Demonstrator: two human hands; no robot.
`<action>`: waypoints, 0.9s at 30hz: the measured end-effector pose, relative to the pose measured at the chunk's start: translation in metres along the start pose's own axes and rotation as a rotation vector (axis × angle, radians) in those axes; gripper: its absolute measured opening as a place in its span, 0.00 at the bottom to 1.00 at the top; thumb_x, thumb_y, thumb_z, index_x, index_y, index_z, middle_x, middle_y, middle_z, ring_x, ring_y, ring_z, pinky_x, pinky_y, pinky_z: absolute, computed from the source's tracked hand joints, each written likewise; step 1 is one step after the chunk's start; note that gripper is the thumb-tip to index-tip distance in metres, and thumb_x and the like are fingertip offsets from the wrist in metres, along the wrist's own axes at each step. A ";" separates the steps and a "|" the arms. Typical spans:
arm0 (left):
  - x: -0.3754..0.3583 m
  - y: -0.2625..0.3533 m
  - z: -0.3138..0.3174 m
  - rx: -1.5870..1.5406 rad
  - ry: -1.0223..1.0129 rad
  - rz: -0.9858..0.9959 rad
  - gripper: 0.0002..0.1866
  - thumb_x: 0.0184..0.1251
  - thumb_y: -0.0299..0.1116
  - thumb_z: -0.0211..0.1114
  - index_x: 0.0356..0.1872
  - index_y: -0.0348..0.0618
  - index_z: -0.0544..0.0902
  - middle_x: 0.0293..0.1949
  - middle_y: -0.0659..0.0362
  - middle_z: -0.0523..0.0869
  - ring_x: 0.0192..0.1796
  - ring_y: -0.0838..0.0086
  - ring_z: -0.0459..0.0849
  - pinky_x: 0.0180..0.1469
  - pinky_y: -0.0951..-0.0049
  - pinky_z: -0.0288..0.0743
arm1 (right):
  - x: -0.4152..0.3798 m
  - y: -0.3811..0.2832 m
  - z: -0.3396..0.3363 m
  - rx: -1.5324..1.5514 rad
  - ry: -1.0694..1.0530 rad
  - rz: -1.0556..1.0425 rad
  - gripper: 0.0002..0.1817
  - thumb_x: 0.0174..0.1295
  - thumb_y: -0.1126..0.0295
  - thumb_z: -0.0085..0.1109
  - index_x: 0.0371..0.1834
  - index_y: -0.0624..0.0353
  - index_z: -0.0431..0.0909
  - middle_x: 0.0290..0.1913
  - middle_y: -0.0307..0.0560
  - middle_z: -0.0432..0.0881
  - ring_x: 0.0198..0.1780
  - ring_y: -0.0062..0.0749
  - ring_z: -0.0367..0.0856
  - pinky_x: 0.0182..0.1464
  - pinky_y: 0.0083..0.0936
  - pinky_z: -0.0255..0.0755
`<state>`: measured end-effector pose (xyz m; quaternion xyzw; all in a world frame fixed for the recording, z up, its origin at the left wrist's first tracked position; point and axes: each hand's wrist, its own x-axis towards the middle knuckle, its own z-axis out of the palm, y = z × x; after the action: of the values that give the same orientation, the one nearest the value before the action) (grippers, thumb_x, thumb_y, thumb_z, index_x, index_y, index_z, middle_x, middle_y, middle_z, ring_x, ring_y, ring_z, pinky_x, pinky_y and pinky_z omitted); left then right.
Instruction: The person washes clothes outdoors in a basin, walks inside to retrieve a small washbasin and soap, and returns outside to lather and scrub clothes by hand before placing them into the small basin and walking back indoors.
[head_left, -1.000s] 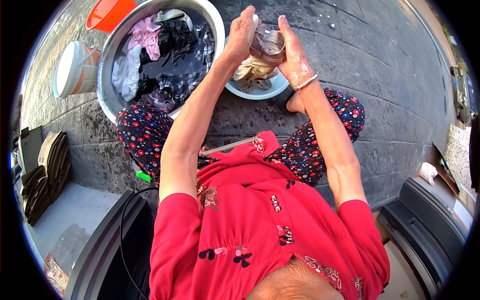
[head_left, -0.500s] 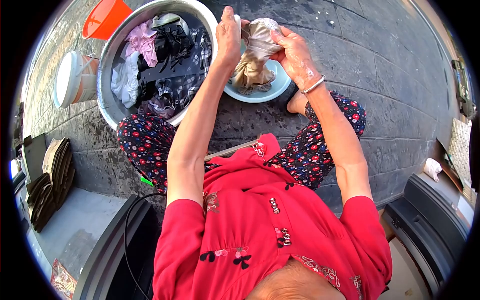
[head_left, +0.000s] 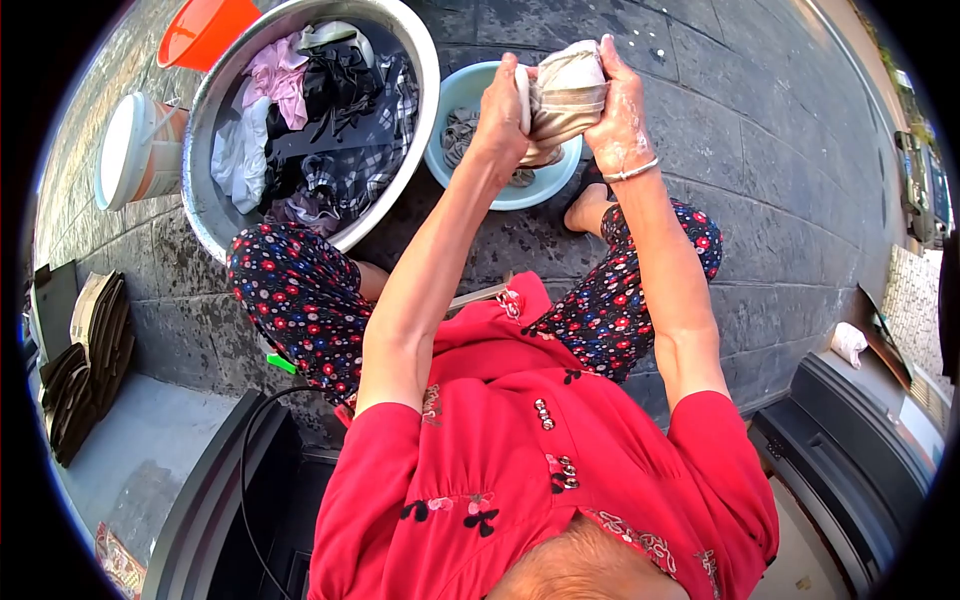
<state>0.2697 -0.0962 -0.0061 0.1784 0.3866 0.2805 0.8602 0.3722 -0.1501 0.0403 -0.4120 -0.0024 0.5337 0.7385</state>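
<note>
Both of my hands grip a wet beige cloth (head_left: 567, 97) above the light blue basin (head_left: 508, 197). My left hand (head_left: 503, 122) is closed on its left side, and a smooth white piece (head_left: 523, 98) shows between thumb and cloth; its kind I cannot make out. On the other side my right hand (head_left: 620, 122) is wrapped round the cloth, its thumb pointing up. Whitish suds cling to that hand above a silver bracelet (head_left: 632, 169). Inside the basin lies a crumpled grey cloth (head_left: 460, 132), partly hidden by my left hand.
Left of the basin stands a large metal tub (head_left: 421, 45) with dark water and several garments, among them a pink cloth (head_left: 277, 78). Beyond it are an orange bucket (head_left: 205, 35) and a white bucket (head_left: 125, 150). Stacked cardboard (head_left: 98, 325) lies at far left.
Both hands have shifted right with the cloth. It hung down into the basin before; now it is bunched between my hands, and the grey cloth in the basin shows more.
</note>
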 end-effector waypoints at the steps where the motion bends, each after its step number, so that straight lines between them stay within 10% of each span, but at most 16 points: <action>1: 0.006 0.008 -0.007 -0.091 -0.019 0.008 0.24 0.70 0.51 0.46 0.38 0.37 0.76 0.37 0.51 0.82 0.41 0.64 0.82 0.46 0.64 0.78 | -0.002 -0.002 0.002 0.033 -0.037 0.017 0.15 0.63 0.57 0.53 0.35 0.60 0.74 0.35 0.46 0.80 0.36 0.36 0.81 0.42 0.34 0.76; 6: -0.031 0.025 0.014 0.504 -0.068 0.225 0.24 0.67 0.54 0.47 0.31 0.40 0.76 0.25 0.53 0.81 0.28 0.65 0.82 0.31 0.68 0.76 | 0.020 0.016 -0.011 0.064 0.106 -0.113 0.18 0.64 0.52 0.51 0.28 0.56 0.72 0.28 0.42 0.78 0.31 0.33 0.79 0.38 0.32 0.75; 8: -0.044 -0.006 0.038 1.058 -0.014 0.981 0.26 0.66 0.56 0.45 0.31 0.43 0.77 0.24 0.48 0.80 0.27 0.54 0.80 0.32 0.60 0.72 | 0.009 0.006 -0.026 0.059 -0.360 0.160 0.20 0.66 0.50 0.46 0.24 0.52 0.71 0.23 0.37 0.73 0.26 0.28 0.74 0.29 0.28 0.70; 10: -0.025 -0.006 0.035 1.265 0.106 1.105 0.22 0.70 0.48 0.42 0.29 0.42 0.76 0.22 0.46 0.80 0.26 0.45 0.78 0.29 0.51 0.71 | 0.009 0.037 -0.015 -0.221 0.003 -0.166 0.15 0.65 0.58 0.45 0.23 0.51 0.72 0.23 0.35 0.72 0.25 0.25 0.71 0.28 0.25 0.65; 14: 0.010 0.022 0.020 1.398 0.182 1.106 0.22 0.71 0.47 0.40 0.29 0.43 0.75 0.23 0.46 0.81 0.28 0.45 0.79 0.31 0.51 0.71 | 0.007 0.058 -0.001 -0.068 0.230 0.053 0.10 0.63 0.65 0.46 0.29 0.55 0.74 0.28 0.38 0.76 0.29 0.27 0.75 0.29 0.25 0.68; 16: -0.012 0.010 0.025 1.436 0.110 0.949 0.15 0.71 0.44 0.40 0.35 0.45 0.71 0.34 0.50 0.80 0.35 0.48 0.79 0.33 0.53 0.70 | 0.005 0.043 -0.005 -0.221 0.148 0.059 0.11 0.64 0.62 0.46 0.29 0.55 0.74 0.27 0.37 0.76 0.28 0.26 0.74 0.28 0.26 0.68; 20: -0.043 -0.024 0.036 1.372 0.019 1.043 0.16 0.70 0.46 0.44 0.32 0.48 0.73 0.26 0.49 0.80 0.26 0.49 0.79 0.28 0.54 0.70 | 0.032 0.023 -0.046 0.069 -0.370 0.149 0.14 0.64 0.58 0.48 0.22 0.51 0.72 0.21 0.33 0.71 0.22 0.24 0.70 0.28 0.25 0.66; 23: 0.002 0.005 0.020 1.394 0.174 1.142 0.15 0.69 0.46 0.46 0.30 0.49 0.74 0.21 0.49 0.80 0.24 0.49 0.78 0.27 0.55 0.70 | -0.004 0.039 0.007 -0.213 0.229 0.070 0.13 0.62 0.57 0.55 0.31 0.56 0.74 0.29 0.37 0.75 0.28 0.26 0.75 0.29 0.27 0.71; 27: 0.036 0.052 -0.007 1.349 0.107 0.975 0.24 0.68 0.51 0.46 0.28 0.39 0.75 0.23 0.53 0.79 0.29 0.62 0.78 0.32 0.61 0.71 | -0.007 0.039 0.013 -0.467 -0.192 0.003 0.10 0.64 0.66 0.51 0.38 0.62 0.77 0.37 0.40 0.79 0.36 0.22 0.79 0.40 0.22 0.76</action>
<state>0.2661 -0.0326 -0.0035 0.7891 0.3915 0.3379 0.3314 0.3325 -0.1442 0.0278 -0.5187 -0.1951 0.5565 0.6190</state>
